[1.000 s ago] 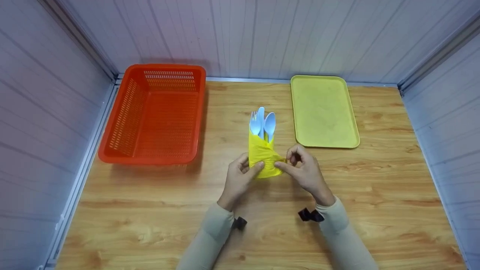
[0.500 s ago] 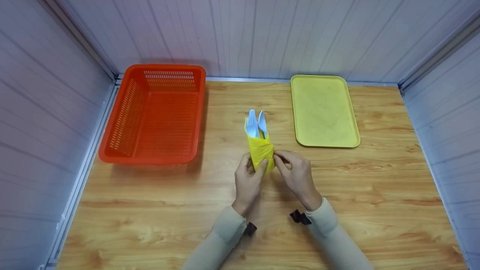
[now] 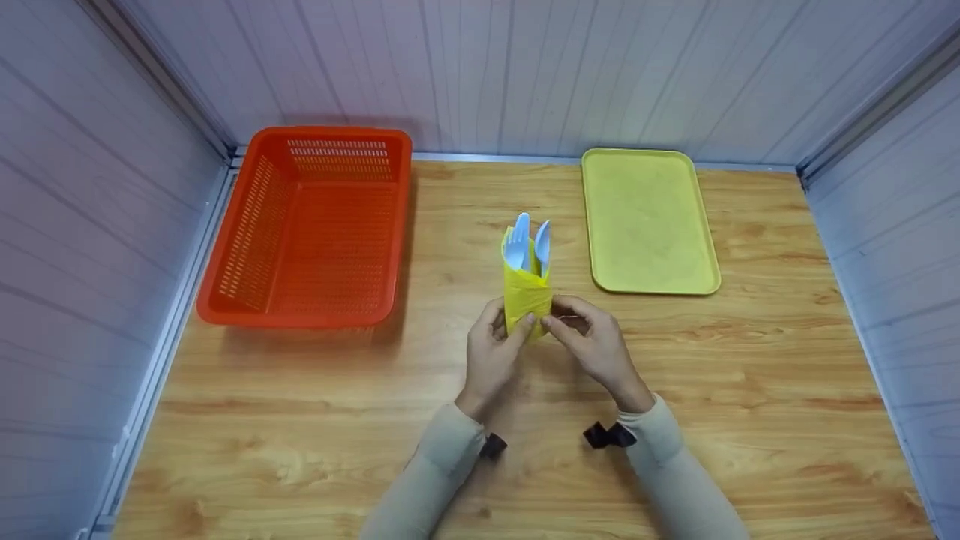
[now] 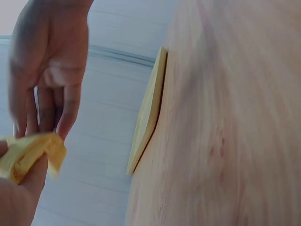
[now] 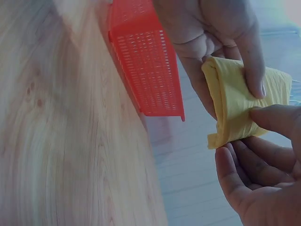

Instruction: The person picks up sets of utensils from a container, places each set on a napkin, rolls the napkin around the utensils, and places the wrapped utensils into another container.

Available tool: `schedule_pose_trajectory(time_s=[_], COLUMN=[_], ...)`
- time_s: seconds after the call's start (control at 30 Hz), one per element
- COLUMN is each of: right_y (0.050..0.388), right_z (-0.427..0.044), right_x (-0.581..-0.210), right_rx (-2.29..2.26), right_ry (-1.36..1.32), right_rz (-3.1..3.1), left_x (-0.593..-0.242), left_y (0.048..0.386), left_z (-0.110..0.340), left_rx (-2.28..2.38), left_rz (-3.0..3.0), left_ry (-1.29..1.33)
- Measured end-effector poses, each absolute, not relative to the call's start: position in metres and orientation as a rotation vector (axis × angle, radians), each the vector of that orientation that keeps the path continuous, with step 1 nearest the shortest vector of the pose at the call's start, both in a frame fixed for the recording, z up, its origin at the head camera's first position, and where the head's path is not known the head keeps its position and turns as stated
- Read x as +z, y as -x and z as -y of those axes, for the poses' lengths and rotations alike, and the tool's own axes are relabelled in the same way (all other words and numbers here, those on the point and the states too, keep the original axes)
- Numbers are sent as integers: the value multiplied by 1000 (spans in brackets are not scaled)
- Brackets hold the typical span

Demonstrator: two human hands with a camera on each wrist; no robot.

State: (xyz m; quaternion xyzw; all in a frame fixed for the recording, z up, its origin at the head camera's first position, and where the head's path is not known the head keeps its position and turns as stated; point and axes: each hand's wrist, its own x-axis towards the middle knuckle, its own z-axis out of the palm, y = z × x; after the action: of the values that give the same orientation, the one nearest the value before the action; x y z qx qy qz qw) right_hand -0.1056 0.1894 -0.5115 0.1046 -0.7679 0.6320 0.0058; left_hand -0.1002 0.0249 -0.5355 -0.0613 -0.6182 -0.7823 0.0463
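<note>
A yellow napkin (image 3: 525, 294) is wrapped round the lower part of several pieces of light blue cutlery. The fork (image 3: 516, 247), the knife (image 3: 523, 222) and the spoon (image 3: 542, 244) stick out of its top. My left hand (image 3: 492, 356) grips the bundle from the left, thumb across the front. From the right, my right hand (image 3: 592, 346) pinches the napkin's edge between thumb and fingers. In the right wrist view the folded bottom of the napkin (image 5: 235, 99) shows, with both thumbs on its face. The cutlery handles are hidden inside.
A red perforated basket (image 3: 306, 319) stands at the back left of the wooden table (image 3: 300, 420). At the back right lies a yellow tray (image 3: 651, 221). Pale panel walls (image 3: 480, 75) close off the back and both sides.
The loose napkin flap at the right has been drawn round the cutlery, and the wrap is narrower. My right hand has moved left, close to my left hand. The bundle has turned slightly.
</note>
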Motion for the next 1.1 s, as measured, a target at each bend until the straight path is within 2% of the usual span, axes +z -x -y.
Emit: schedule_pose_trajectory(time_s=[0.53, 0.83, 1.1], right_y=[99, 94, 93], right_z=[-192, -192, -195], right_x=[-517, -519, -521], right_rx=[2196, 2178, 2153], right_ry=[-289, -336, -306], right_rz=[2257, 2230, 2257], left_x=[-534, -509, -512], left_y=[110, 98, 98], left_z=[-11, -6, -4], left_rx=[-2538, -2614, -2580], left_rz=[1989, 1986, 2015], left_ry=[268, 303, 392])
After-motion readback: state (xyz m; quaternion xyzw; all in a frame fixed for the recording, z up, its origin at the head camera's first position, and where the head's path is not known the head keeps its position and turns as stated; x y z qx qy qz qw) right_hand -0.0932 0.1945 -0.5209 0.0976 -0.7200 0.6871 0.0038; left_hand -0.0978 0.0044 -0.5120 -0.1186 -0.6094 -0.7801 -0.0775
